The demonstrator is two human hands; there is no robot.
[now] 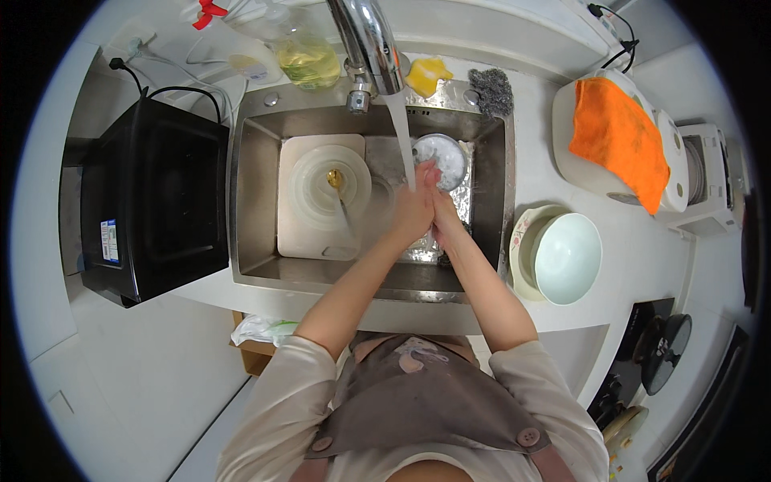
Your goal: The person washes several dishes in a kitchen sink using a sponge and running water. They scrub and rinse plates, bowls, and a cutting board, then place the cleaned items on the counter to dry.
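Note:
My left hand (415,211) and my right hand (444,212) are pressed together over the stainless-steel sink (253,181). A stream of water (399,129) from the chrome faucet (376,54) runs down onto them. No object shows in either hand, though the palms and some fingers are hidden. Just beyond the fingertips is a round bowl (444,158) with white foam in it. To the left, a pale cutting board (290,241) lies in the sink under translucent bowls (301,193). A spoon with a gold-coloured bowl (334,178) rests in them.
Behind the sink stand a soap bottle (310,63), a yellow sponge (427,77) and a steel-wool scourer (493,91). A black appliance (162,199) borders the left side. On the right counter are stacked bowls (567,259) and an orange cloth (620,138) over a white appliance.

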